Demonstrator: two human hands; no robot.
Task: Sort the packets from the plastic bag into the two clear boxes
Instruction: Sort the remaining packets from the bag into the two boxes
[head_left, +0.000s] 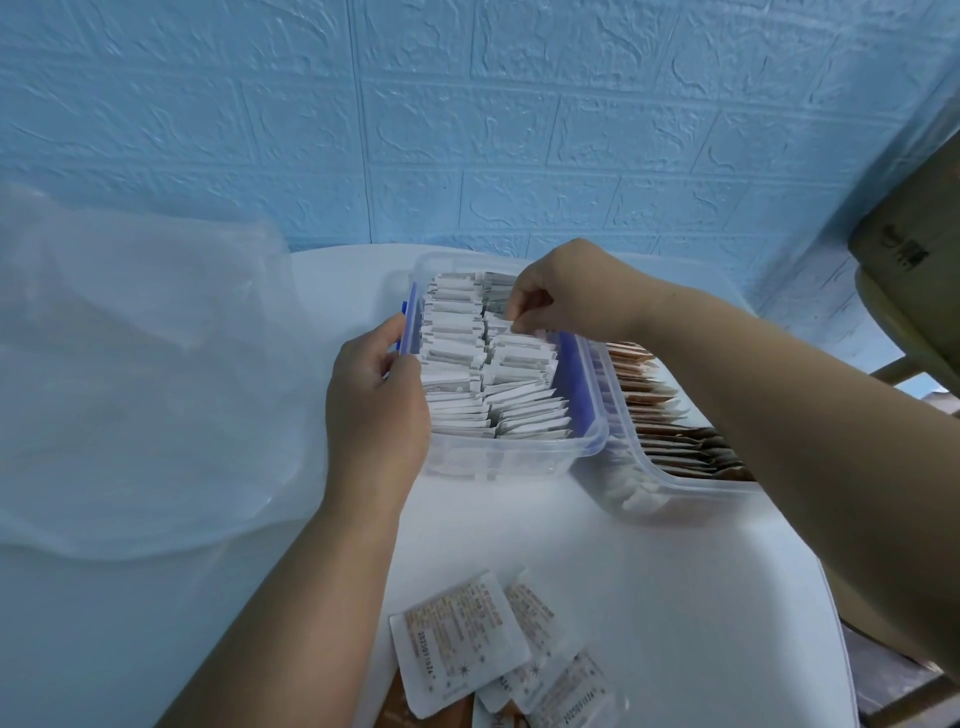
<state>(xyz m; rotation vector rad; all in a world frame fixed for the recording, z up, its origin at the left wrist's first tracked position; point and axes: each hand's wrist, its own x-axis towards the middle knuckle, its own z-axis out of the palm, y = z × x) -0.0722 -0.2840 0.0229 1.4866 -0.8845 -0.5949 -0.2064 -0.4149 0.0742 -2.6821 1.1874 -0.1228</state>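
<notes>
A clear box (519, 457) with blue clips stands mid-table, packed with two rows of white packets (467, 364) on edge. My left hand (374, 400) grips its left wall by the blue clip (410, 327). My right hand (566, 291) reaches in from the right and pinches the top edge of a white packet in the right row. A second clear box (691, 483) to the right holds brown packets (670, 426). Several loose white packets (467, 644) lie near the front edge. The crumpled clear plastic bag (140, 374) fills the left side.
The table (649, 571) is white and round, set against a blue textured wall (467, 130). A cardboard box (914, 254) on a wooden chair stands at the far right, past the table's edge.
</notes>
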